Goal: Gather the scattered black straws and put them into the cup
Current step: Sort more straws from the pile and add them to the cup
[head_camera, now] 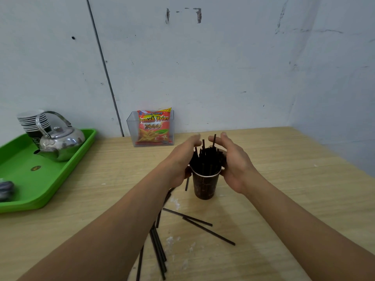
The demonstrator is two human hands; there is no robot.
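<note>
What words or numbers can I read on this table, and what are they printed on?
"Kentang Goreng": top of the snack bag.
"French Fries": same bag, large letters.
"2000": same bag, below that.
Pale print on the dark cup: too blurred to read.
Round sticker on the green tray: too small to read.
Print on the stacked cups: unreadable.
</note>
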